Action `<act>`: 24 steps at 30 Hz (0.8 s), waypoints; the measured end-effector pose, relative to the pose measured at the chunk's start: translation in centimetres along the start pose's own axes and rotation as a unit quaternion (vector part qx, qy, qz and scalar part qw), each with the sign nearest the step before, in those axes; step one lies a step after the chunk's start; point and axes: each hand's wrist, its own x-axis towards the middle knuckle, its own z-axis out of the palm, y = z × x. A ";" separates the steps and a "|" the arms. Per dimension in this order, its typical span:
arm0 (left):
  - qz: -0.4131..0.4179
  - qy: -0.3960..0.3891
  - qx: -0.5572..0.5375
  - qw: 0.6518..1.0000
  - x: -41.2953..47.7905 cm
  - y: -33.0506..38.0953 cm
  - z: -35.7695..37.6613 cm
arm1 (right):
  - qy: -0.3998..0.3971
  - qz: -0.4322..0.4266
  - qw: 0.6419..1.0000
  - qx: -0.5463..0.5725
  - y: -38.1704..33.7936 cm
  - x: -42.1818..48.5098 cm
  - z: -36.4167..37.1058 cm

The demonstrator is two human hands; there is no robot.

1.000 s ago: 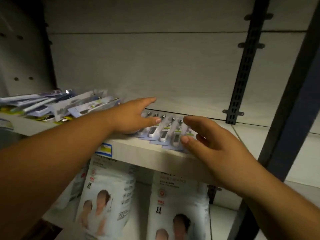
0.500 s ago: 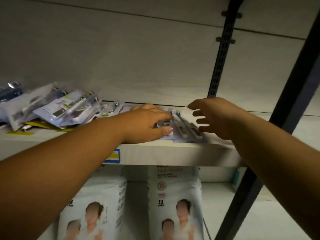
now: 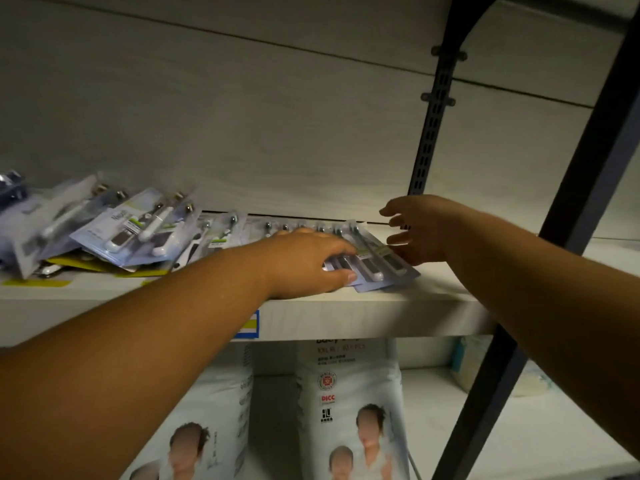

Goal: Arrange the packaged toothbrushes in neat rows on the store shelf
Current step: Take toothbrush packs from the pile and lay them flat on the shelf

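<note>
fingers of the left hand press loosely on the packaged toothbrushes near the front edge of the shelf — long axes front-to-back — right hand spread, empty, just beside their right end.

- Back wall: pale grey wood-grain back panel, made of boards with thin dark horizontal seams between them.
- Upright: black slotted metal standard, set against the panel right of centre. Two small black cross-brackets sit near its top.
- Frame: dark blue-grey metal post, slanting across the right side in front of the shelving.
- Upper level: white laminate shelf board with a thick front edge. A blue and yellow price label is stuck to that edge.
- Lower level: white lower shelf, with two tall white printed packs standing side by side on it.
- Light: dim and greyish, brightest along the upper board's front edge, with shadow beneath it.
</note>
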 end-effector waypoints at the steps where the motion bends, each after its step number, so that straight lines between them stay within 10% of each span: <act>1: 0.002 0.004 -0.001 1.000 -0.1 0.0 -0.1 | -0.007 -0.001 1.000 0.003 0.0 0.1 0.1; 24: -0.048 0.014 -0.023 0.998 -1.2 1.4 -1.0 | -0.025 -0.019 0.992 -0.126 1.5 0.4 0.4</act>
